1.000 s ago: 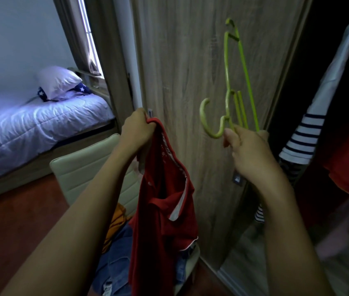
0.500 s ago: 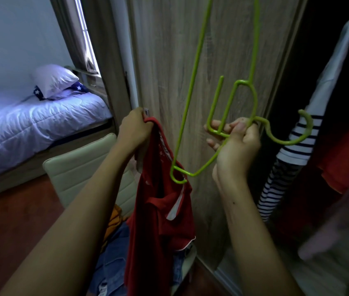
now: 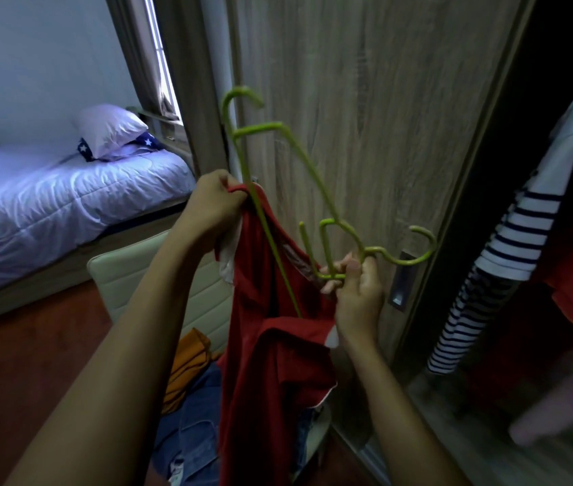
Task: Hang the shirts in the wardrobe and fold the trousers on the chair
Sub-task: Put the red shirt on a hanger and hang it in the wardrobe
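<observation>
In the head view, the left hand (image 3: 213,205) is raised in the middle of the scene, its fingers curled tight round the top edge of a red shirt (image 3: 267,363), which hangs straight down from that grip. To the right and a little lower, the right hand (image 3: 358,296) holds a green hanger (image 3: 313,177), with thumb and fingers pinching its thin loops just beside the main hook. That hook points right, toward the wardrobe door (image 3: 365,100). The hanger lies tilted, with 1 small hooked end up at the far left, above the left hand. Its long straight bar slants down across the red cloth, touching it, and the lower end is lost in a fold.

Below the arms stands a cream chair (image 3: 158,285) with jeans (image 3: 190,422) and an orange garment (image 3: 186,359) heaped on its seat, just behind the hanging shirt.

At the right, inside the dark open wardrobe, hangs a striped shirt (image 3: 495,275), with more red cloth beside it. At the far left is a bed (image 3: 50,198) with a white pillow (image 3: 109,129) near a window.
</observation>
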`<act>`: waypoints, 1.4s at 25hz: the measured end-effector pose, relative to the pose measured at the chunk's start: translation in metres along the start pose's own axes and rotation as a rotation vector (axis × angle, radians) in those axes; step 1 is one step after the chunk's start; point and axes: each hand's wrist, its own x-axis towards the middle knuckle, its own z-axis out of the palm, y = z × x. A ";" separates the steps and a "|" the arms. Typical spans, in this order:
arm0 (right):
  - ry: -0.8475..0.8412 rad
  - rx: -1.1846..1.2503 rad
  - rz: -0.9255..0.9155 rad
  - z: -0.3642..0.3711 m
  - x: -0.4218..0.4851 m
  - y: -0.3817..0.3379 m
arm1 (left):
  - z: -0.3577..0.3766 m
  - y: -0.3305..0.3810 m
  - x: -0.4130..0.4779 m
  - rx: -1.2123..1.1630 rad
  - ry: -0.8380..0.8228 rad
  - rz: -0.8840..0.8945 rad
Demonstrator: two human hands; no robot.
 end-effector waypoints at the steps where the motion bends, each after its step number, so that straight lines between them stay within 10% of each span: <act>1: -0.054 -0.101 -0.039 -0.006 0.000 0.002 | -0.003 -0.005 0.001 -0.042 -0.001 -0.016; 11: -0.347 -0.862 -0.183 -0.058 0.053 -0.041 | -0.026 -0.036 -0.002 -0.157 0.041 -0.221; 18: -0.643 -0.121 0.114 -0.054 0.043 -0.029 | -0.006 -0.007 0.004 -0.148 0.083 -0.101; 25: -0.292 0.148 0.321 -0.044 0.037 -0.017 | -0.005 0.013 -0.006 -0.081 -0.021 -0.062; 35: -0.258 0.189 0.230 -0.044 0.027 0.004 | -0.013 0.018 0.004 -0.100 0.121 -0.154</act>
